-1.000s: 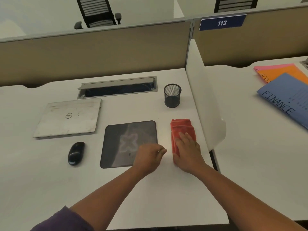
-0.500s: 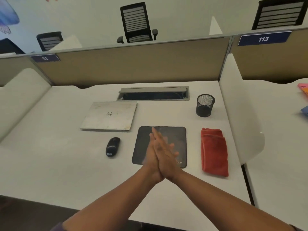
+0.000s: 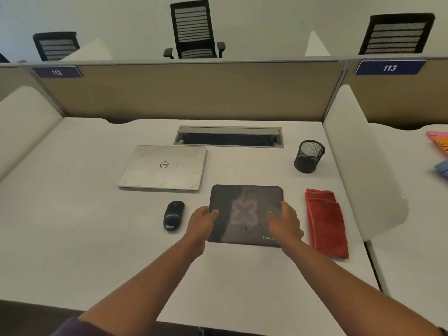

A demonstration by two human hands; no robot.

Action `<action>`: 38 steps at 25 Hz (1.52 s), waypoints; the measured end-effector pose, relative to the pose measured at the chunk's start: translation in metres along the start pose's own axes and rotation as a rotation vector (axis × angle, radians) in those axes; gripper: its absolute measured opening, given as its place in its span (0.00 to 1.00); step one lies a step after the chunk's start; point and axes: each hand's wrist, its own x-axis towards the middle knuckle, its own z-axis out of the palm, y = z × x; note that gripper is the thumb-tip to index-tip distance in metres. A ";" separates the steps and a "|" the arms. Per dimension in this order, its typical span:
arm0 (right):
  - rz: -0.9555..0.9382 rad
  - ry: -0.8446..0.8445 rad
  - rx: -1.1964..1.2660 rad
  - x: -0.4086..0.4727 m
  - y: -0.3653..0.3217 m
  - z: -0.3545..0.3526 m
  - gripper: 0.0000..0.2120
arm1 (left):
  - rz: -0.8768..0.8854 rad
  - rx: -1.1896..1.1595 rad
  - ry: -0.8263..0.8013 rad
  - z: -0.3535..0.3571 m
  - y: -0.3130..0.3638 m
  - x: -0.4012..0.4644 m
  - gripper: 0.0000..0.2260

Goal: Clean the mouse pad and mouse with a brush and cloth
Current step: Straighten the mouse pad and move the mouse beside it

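Tabletop [image 3: 72, 238], white and wide, fills the middle and lower frame and carries everything, with a tan partition across the upper part. On it, left of centre, lies a closed silver laptop [image 3: 163, 167].

Just below and right of the laptop, at frame centre, sits the dark grey rectangular mouse pad [image 3: 244, 212] with a pale figure printed on it. Both hands are at its side edges: the left hand [image 3: 201, 224] has its thumb over the left edge and seems to grip it, while the right hand [image 3: 286, 224] lies over the right edge with loosely bent fingers; whether it truly pinches the pad or only rests on it I cannot tell.

Right of the pad, apart from it, is the folded red cloth [image 3: 326, 224]. Above that stands an empty black mesh pen cup [image 3: 309, 156]. Left of the pad, near the left hand, lies the small black computer mouse [image 3: 173, 215].

Judged from this, the likeliest trouble is a one-sided lift: if only the left hand holds, the limp pad could fold or slip. Swinging it leftward might knock the mouse. No brush is visible anywhere in the frame, so the brushing step may stall until one is found. Shaking the pad over the laptop would drop dust on its lid.
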 end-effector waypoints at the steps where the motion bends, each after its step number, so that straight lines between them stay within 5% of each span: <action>1: 0.063 0.022 0.020 0.003 0.005 0.001 0.26 | -0.042 0.045 -0.012 -0.007 -0.007 0.010 0.02; 4: 0.178 0.048 0.132 0.009 0.026 0.006 0.27 | -0.062 0.193 0.008 -0.019 -0.023 0.034 0.11; 11: 0.258 0.138 0.277 0.013 0.037 0.014 0.06 | -0.067 0.243 0.013 -0.025 -0.029 0.070 0.14; 23: 0.278 0.141 0.395 0.009 0.046 0.010 0.08 | -0.033 0.383 0.008 -0.033 -0.037 0.088 0.10; 38: 0.153 -0.022 0.220 -0.001 0.062 -0.002 0.07 | -0.027 0.510 0.134 -0.031 -0.052 0.057 0.06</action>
